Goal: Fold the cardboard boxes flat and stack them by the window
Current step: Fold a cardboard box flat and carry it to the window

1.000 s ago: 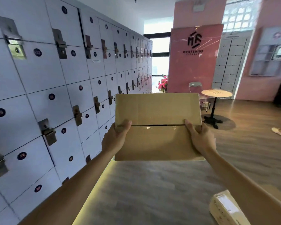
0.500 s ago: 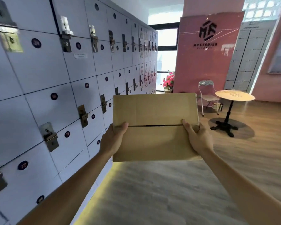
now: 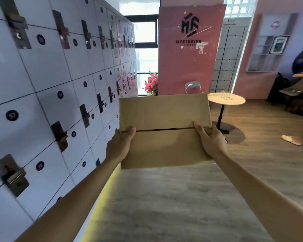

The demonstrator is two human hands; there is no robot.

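**Box on its way to the window**

The round table (image 3: pixel 226 100) and pink wall (image 3: pixel 191 49) look closer than before. The flat cardboard box (image 3: pixel 164 130) is up in the air, over the floor (image 3: pixel 164 206). The left hand (image 3: pixel 120 145) and right hand (image 3: pixel 212 140) hold its side edges, fingers curled round it. It is folded already. Stacking by the window (image 3: pixel 145 49) is left. Its long side runs left to right, face toward us.

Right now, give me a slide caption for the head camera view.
Left hand and right hand carry a flattened cardboard box along the lockers toward the window.
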